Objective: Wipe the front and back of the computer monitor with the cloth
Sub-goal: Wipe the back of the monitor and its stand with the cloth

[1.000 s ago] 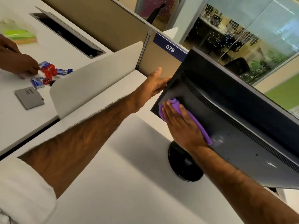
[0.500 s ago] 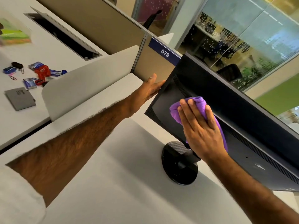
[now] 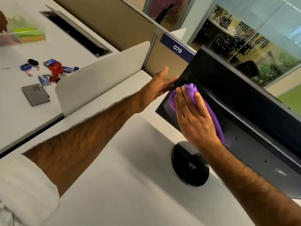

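A: Where is the monitor [image 3: 244,103] sitting?
B: On its stand [image 3: 190,167] on the counter [image 3: 130,176], back facing the person, with the cloth [image 3: 190,90] pressing on that back near the left edge
A: Is the cloth moving?
B: Yes, it was low by the corner a second ago, then up at the ridge, and now it is sliding toward the edge
A: And the hands?
B: The right hand [image 3: 195,118] is pressing the cloth flat, fingers straight; the left hand [image 3: 156,88] is still bracing the side edge, fingers stretched, clasping nothing
A: Meaning?
B: The back is getting covered; the front, I am guessing, is still waiting
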### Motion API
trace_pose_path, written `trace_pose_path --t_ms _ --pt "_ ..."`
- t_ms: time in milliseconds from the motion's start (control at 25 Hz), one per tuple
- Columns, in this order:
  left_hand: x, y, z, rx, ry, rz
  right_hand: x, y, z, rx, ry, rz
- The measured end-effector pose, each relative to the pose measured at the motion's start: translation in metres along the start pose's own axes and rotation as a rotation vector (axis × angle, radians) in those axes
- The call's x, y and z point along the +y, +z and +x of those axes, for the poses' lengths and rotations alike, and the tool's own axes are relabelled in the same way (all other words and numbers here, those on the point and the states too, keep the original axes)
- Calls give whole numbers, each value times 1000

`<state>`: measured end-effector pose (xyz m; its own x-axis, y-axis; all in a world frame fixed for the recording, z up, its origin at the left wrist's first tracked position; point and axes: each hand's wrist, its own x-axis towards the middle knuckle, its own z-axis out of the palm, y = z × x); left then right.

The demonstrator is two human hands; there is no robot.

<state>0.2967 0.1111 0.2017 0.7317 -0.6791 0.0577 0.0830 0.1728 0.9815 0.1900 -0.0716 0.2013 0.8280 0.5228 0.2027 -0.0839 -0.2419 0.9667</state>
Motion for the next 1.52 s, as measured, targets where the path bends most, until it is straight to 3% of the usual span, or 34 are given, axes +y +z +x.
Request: trace_pose_path --t_ms 240,520,640,800,960,1160,1520 --pt "-7 -1 3 1 21 -22 -55 -3 18 -116 -345 -20" --pt "-11 4 2 -21 21 24 -28 12 -53 -63 -419 37" --pt "-10 7 0 3 10 29 9 16 -86 -13 -293 105" --pt "-11 10 -2 65 -3 38 31 18 -64 43 -106 308" --pt "-10 9 1 45 -3 87 18 7 -19 106 42 187" --pt "-11 6 2 29 17 51 42 -26 3 17 285 632" --pt "-13 5 -5 62 17 34 56 -11 -78 84 347 650"
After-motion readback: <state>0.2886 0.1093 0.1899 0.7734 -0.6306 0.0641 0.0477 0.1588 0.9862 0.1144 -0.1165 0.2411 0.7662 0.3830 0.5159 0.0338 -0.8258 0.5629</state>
